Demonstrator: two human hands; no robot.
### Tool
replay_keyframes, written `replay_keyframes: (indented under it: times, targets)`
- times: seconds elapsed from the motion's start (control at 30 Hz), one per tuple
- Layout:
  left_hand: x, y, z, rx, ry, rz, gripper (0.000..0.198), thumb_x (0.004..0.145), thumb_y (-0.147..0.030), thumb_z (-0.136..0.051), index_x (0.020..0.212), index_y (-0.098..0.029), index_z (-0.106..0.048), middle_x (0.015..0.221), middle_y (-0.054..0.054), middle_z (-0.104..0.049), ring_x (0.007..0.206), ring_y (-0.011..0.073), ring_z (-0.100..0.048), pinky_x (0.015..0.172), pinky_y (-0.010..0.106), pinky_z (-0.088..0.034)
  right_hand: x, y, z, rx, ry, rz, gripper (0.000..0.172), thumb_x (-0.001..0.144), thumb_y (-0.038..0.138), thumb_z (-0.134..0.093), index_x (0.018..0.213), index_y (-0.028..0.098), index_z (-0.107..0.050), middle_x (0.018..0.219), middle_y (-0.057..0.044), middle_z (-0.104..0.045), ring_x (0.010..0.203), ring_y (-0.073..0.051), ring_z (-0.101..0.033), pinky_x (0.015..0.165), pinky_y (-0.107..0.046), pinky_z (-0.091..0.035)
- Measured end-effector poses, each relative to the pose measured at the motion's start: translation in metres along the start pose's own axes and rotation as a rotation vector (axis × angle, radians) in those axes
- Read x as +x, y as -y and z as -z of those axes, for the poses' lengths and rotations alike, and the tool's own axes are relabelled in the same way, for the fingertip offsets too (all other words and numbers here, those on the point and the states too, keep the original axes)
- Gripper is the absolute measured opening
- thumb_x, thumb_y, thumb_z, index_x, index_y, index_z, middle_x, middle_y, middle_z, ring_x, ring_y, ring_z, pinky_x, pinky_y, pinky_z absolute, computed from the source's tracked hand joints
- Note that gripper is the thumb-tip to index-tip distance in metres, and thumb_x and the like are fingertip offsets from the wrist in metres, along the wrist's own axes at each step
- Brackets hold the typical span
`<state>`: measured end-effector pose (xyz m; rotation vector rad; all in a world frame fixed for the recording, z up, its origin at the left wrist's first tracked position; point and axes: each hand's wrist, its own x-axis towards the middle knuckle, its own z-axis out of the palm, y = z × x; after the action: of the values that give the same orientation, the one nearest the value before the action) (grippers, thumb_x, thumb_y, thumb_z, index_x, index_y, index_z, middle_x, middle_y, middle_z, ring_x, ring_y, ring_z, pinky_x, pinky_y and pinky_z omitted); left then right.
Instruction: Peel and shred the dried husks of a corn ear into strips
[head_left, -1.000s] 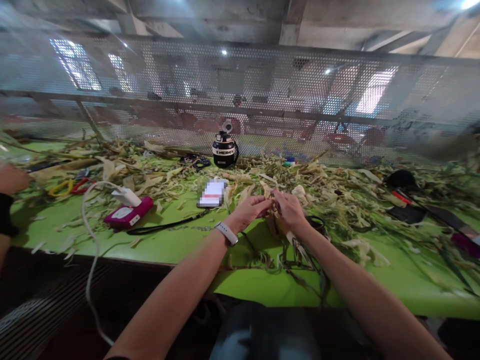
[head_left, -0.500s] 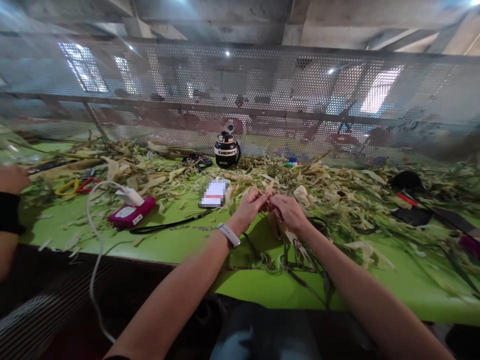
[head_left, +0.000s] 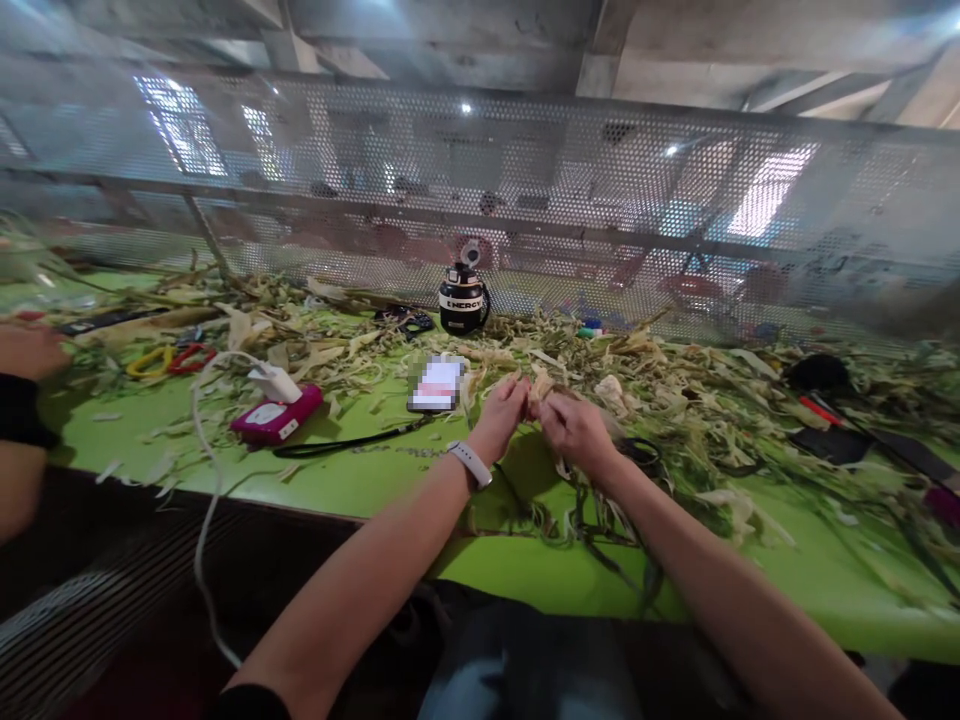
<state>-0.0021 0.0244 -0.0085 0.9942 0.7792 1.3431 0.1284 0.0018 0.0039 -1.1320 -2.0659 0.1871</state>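
Both hands meet over the green table (head_left: 420, 490), pinching a pale dried corn husk (head_left: 541, 380). My left hand (head_left: 500, 412), with a light watch strap at the wrist, is closed on the husk's left side. Fingers curled, my right hand (head_left: 576, 428) grips it from the right. Part of the husk shows between and above the fingertips; the rest is hidden by the hands. Loose strips of husk (head_left: 600, 510) hang or lie below my right hand. A phone (head_left: 435, 385) lies to the left of my left hand.
A black bottle (head_left: 461, 300) stands at the back before a perforated metal screen (head_left: 540, 170). Husk scraps (head_left: 675, 385) cover much of the table. At left are a magenta power bank (head_left: 277, 415) with a white cable, scissors (head_left: 191, 358) and another person's hand (head_left: 30, 348).
The whole view has shifted slightly, so things sit further right. My right hand has closed into a tighter fist around the husk, and the left fingers stand more upright.
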Motion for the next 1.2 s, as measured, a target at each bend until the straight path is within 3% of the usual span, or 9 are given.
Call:
replay_keyframes:
  times: [0.13, 0.33, 0.43, 0.53, 0.67, 0.77, 0.87, 1.2]
  targets:
    - [-0.002, -0.007, -0.001, -0.113, 0.107, 0.096, 0.035, 0.07, -0.051, -0.064, 0.073, -0.017, -0.056, 0.056, -0.002, -0.054, 0.05, 0.0102, -0.051, 0.052, 0.024, -0.039, 0.003, -0.008, 0.005, 0.201, -0.111, -0.192, 0.036, 0.085, 0.041, -0.041, 0.055, 0.021, -0.04, 0.048, 0.003, -0.037, 0.047, -0.011, -0.036, 0.048, -0.024, -0.028]
    - [-0.003, -0.006, -0.002, -0.089, 0.104, 0.0, 0.028, 0.062, -0.036, -0.074, 0.076, -0.017, -0.058, 0.065, -0.003, -0.06, 0.058, 0.0086, -0.054, 0.059, 0.022, -0.041, 0.006, -0.004, 0.004, 0.661, -0.171, -0.537, 0.046, 0.076, 0.063, -0.048, 0.057, 0.021, -0.045, 0.04, 0.006, -0.039, 0.034, -0.008, -0.033, 0.035, -0.023, -0.026]
    - [-0.002, -0.004, -0.002, -0.111, 0.063, -0.057, 0.027, 0.065, -0.035, -0.071, 0.08, -0.018, -0.057, 0.071, -0.002, -0.063, 0.067, 0.0105, -0.058, 0.069, 0.024, -0.044, 0.005, 0.004, 0.004, 0.725, -0.057, -0.621, 0.052, 0.076, 0.067, -0.046, 0.057, 0.019, -0.049, 0.04, 0.002, -0.046, 0.033, -0.009, -0.039, 0.034, -0.023, -0.03]
    - [-0.002, -0.004, -0.003, -0.1, 0.032, -0.095, 0.026, 0.065, -0.033, -0.071, 0.08, -0.018, -0.058, 0.076, -0.001, -0.064, 0.075, 0.0123, -0.059, 0.073, 0.025, -0.044, 0.004, 0.007, 0.001, 0.747, 0.07, -0.562, 0.047, 0.071, 0.064, -0.055, 0.063, 0.018, -0.054, 0.044, 0.003, -0.052, 0.034, -0.009, -0.043, 0.035, -0.022, -0.032]
    - [-0.003, -0.003, -0.003, -0.161, 0.047, -0.071, 0.029, 0.065, -0.031, -0.072, 0.088, -0.018, -0.059, 0.079, 0.0, -0.067, 0.079, 0.0139, -0.062, 0.078, 0.028, -0.044, 0.005, 0.004, -0.004, 0.816, 0.04, -0.505, 0.042, 0.068, 0.059, -0.061, 0.061, 0.019, -0.049, 0.045, 0.006, -0.049, 0.035, -0.007, -0.039, 0.036, -0.02, -0.03]
    - [-0.003, -0.003, -0.004, -0.218, 0.124, -0.058, 0.042, 0.062, -0.029, -0.075, 0.101, -0.018, -0.061, 0.084, 0.002, -0.069, 0.085, 0.016, -0.063, 0.084, 0.03, -0.042, 0.005, 0.002, -0.004, 0.852, 0.064, -0.512, 0.039, 0.069, 0.056, -0.06, 0.061, 0.02, -0.046, 0.043, 0.007, -0.044, 0.034, -0.006, -0.033, 0.035, -0.02, -0.026]
    - [-0.003, -0.004, -0.006, -0.209, 0.179, -0.081, 0.041, 0.058, -0.029, -0.078, 0.095, -0.015, -0.066, 0.083, 0.004, -0.071, 0.086, 0.0175, -0.064, 0.088, 0.031, -0.041, 0.004, 0.003, -0.005, 0.851, 0.104, -0.483, 0.037, 0.072, 0.054, -0.057, 0.062, 0.02, -0.045, 0.042, 0.008, -0.042, 0.033, -0.006, -0.032, 0.035, -0.021, -0.025]
    - [-0.004, -0.004, -0.008, -0.209, -0.017, -0.051, 0.032, 0.049, -0.026, -0.082, 0.074, -0.014, -0.066, 0.076, 0.004, -0.07, 0.071, 0.0132, -0.062, 0.072, 0.026, -0.045, 0.004, 0.0, -0.012, 0.579, 0.069, -0.246, 0.032, 0.08, 0.042, -0.049, 0.059, 0.019, -0.043, 0.05, 0.007, -0.032, 0.045, -0.007, -0.029, 0.043, -0.022, -0.023]
